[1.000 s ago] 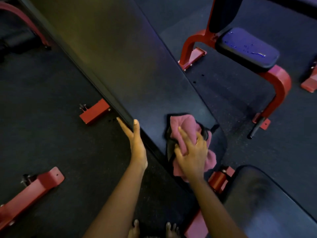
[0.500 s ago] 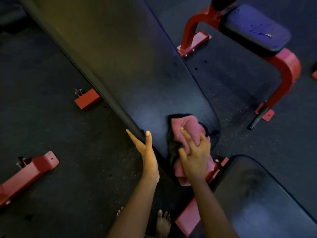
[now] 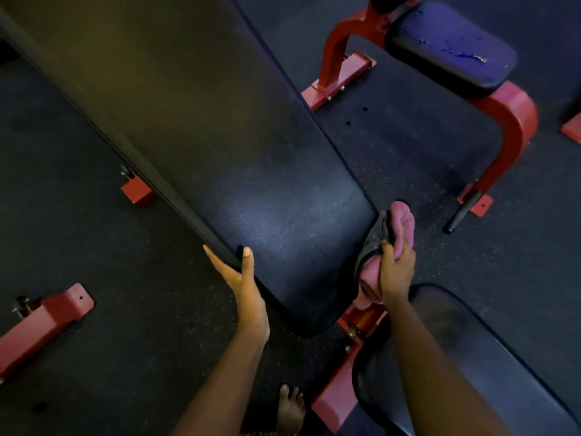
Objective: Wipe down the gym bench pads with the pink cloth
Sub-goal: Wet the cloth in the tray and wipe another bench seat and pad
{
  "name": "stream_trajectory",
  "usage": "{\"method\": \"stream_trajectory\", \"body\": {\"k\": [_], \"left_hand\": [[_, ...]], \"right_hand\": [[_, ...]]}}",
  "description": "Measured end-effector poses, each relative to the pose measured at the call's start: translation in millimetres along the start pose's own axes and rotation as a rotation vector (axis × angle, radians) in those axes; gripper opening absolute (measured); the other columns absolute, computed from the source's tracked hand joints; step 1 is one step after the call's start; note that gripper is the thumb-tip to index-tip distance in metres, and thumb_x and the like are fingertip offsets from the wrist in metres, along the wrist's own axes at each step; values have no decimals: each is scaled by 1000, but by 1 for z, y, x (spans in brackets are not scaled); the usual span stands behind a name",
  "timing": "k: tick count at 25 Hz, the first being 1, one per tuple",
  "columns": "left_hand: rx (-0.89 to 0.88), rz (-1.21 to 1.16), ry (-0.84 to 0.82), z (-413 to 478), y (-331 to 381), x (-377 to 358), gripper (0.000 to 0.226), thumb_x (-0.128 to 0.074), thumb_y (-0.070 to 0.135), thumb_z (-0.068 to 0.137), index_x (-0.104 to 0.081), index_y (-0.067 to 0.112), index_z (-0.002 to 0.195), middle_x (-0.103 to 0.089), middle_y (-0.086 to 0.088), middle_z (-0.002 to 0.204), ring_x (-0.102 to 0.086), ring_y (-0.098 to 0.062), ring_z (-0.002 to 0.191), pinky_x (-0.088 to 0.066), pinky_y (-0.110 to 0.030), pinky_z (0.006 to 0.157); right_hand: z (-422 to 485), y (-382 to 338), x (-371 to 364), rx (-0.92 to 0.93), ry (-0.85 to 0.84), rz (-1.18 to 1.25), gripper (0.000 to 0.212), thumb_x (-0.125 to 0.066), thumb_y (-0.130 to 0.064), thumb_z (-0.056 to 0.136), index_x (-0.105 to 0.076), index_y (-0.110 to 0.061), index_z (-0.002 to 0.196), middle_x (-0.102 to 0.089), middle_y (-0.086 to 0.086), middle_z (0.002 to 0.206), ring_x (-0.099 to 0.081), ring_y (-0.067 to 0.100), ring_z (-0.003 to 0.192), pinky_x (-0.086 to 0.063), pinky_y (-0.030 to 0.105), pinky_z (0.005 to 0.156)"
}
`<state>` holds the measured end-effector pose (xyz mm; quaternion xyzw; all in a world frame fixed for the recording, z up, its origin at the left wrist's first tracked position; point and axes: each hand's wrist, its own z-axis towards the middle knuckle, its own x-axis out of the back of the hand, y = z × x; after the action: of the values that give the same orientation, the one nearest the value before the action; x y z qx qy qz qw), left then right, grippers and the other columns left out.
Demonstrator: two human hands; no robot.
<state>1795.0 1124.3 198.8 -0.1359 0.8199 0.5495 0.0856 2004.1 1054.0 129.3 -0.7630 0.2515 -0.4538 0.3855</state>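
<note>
- While I am looking down through the head camera, the long back pad (image 3: 220, 136) is running from the upper left towards me, and its rounded lower end is lying between my two hands.
- My left hand (image 3: 243, 287) is bracing the pad's left edge. The fingers are lying straight along the side and the thumb is resting flat on top, so nothing is being gripped.
- My right hand (image 3: 396, 273) is curling round the bunched pink cloth (image 3: 401, 221) and holding it against the right side edge of the back pad, near its lower corner.
- The cloth is sticking out above and below my fist, and a darker grey fold is showing on the side that is touching the pad.
- The seat pad (image 3: 490, 350) is lying at lower right, partly under my right forearm. It is sitting just apart from the back pad, with a red bracket (image 3: 361, 319) showing in the gap.
- A second bench pad (image 3: 449, 48) is sitting at upper right on a red frame (image 3: 515, 121), with pale flecks showing on its surface.
- Two red feet (image 3: 41, 322) are standing on the dark floor (image 3: 78, 240) to my left, and my bare foot (image 3: 290, 407) is showing at the bottom edge.
</note>
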Motion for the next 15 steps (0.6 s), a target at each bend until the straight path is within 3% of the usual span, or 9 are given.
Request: {"method": "stream_trajectory", "body": {"k": [3, 6, 8, 11, 13, 15], "left_hand": [[4, 32, -34, 3, 4, 0, 74, -51, 28, 93, -2, 53, 142, -15, 14, 156, -30, -4, 134, -33, -31, 105], [82, 121, -56, -3, 10, 8, 78, -54, 26, 92, -1, 49, 144, -13, 9, 157, -24, -10, 140, -26, -36, 113], [25, 372, -15, -30, 13, 13, 73, -56, 30, 91, -10, 38, 147, -16, 2, 155, -24, -16, 141, -26, -40, 114], [-354, 889, -167, -59, 17, 17, 62, -46, 45, 86, -29, 29, 144, -25, -2, 151, -22, -26, 142, -26, -43, 112], [-647, 1303, -304, -50, 22, 19, 61, -41, 45, 85, -33, 26, 142, -25, -5, 151, -14, -36, 143, -15, -52, 115], [-891, 1496, -431, -34, 30, 13, 61, -41, 39, 86, -30, 22, 143, -24, -6, 152, -10, -33, 144, 1, -47, 118]], "right_hand": [[-51, 7, -8, -64, 66, 86, 60, -55, -29, 87, -37, -21, 143, -42, 16, 141, -40, 29, 130, -27, 17, 95], [-105, 15, -22, -120, 86, 118, 66, -60, -31, 83, -35, -24, 144, -40, 17, 143, -38, 30, 130, -28, 25, 101], [-134, 27, -22, -129, 61, 161, 64, -62, -27, 85, -34, -30, 142, -40, 14, 143, -40, 28, 130, -29, 27, 101], [-135, 32, -9, -203, 88, 246, 56, -58, -19, 89, -37, -30, 141, -43, 7, 143, -39, 22, 130, -27, 24, 100], [-104, 23, 3, -244, 162, 329, 53, -57, -22, 90, -40, -28, 140, -44, 3, 143, -40, 16, 129, -27, 21, 99], [-60, 14, 12, -219, 163, 343, 51, -56, -22, 90, -42, -25, 139, -45, 2, 142, -41, 9, 124, -27, 15, 96]]}}
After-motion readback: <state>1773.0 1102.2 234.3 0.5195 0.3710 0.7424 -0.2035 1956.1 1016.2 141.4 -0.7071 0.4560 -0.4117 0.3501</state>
